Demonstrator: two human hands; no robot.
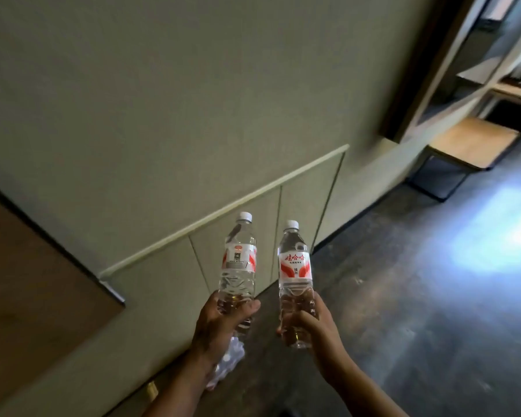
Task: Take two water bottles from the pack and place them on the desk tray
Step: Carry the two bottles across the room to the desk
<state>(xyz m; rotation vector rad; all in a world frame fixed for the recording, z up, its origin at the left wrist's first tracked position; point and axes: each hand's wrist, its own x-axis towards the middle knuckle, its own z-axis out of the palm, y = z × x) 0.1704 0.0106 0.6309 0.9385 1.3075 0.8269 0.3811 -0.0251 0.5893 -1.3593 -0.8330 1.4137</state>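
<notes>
I hold two clear plastic water bottles upright in front of me, both with white caps and white-and-red labels. My left hand (223,323) grips the left bottle (239,260) around its lower part. The right bottle (294,266) is held the same way by my right hand (310,326). The bottles are side by side, a small gap apart, above a dark floor. Below my left forearm lies crumpled clear plastic (227,365) on the floor, probably the pack's wrap. No tray can be made out.
A pale wall with low cabinet panels (238,236) runs along the left. A brown door (27,281) is at far left. At upper right stand a wooden bench (469,145) and a wooden desk with shelves (512,91). Dark floor (433,296) stretches to the right.
</notes>
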